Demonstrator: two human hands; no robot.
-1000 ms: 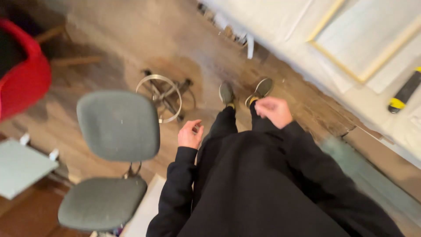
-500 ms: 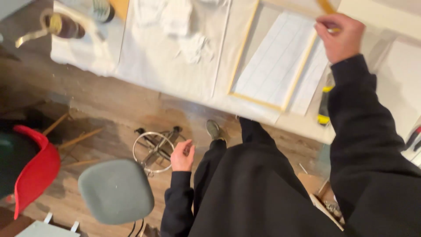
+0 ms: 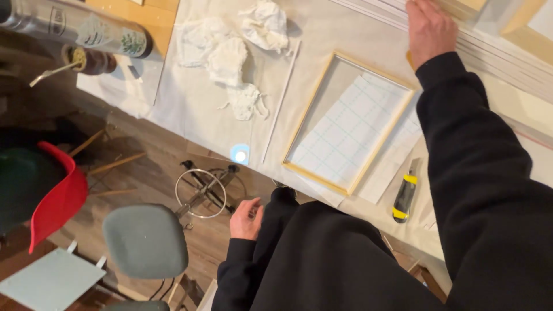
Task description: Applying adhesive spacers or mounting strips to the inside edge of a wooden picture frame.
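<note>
My right hand (image 3: 429, 30) reaches to the far side of the table and rests with fingers spread on a stack of white boards (image 3: 495, 52), next to a light wooden piece. My left hand (image 3: 246, 217) hangs loosely by my thigh below the table edge, holding nothing. A wooden frame (image 3: 314, 115) with a gridded sheet (image 3: 351, 132) inside lies on the white-covered table (image 3: 196, 109) in front of me. A yellow and black utility knife (image 3: 404, 197) lies near the table's front edge, right of the frame.
Crumpled white papers (image 3: 242, 52) lie left of the frame. A bottle (image 3: 86, 29) and a dark jar (image 3: 95, 60) stand at the table's left end. On the floor: a grey stool (image 3: 145, 242), a red chair (image 3: 55, 198), a metal stool base (image 3: 201, 193).
My view has swung up from the floor to the table. My right hand rose from my lap and reached out to the far boards; the left stayed by my thigh.
</note>
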